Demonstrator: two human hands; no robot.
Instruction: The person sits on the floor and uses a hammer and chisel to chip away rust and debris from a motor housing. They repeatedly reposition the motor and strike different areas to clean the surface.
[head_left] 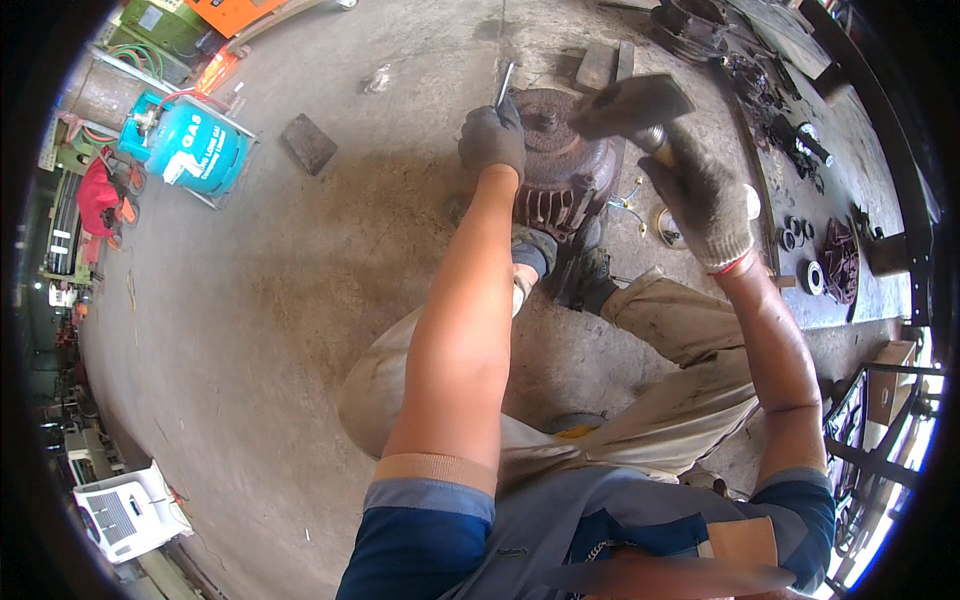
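Note:
A rusty, finned electric motor [565, 165] stands on the floor between my feet. My left hand [492, 140], in a dark glove, is closed round a thin metal rod that looks like a chisel [505, 84], at the motor's upper left edge. My gloved right hand [708, 200] grips a hammer [635, 106] by its handle. The hammer's dark, slightly blurred head is raised and covers the motor's right side from view. Where the chisel's lower end touches is hidden by my left hand. Loose wires [630, 205] come out at the motor's right.
Left of me are a dark flat block [309, 143] and a teal gas cylinder [205, 150] in a frame. Wooden blocks [596, 68] lie beyond the motor. At right, metal rings [815, 277] and other parts lie near a dark metal frame [912, 180].

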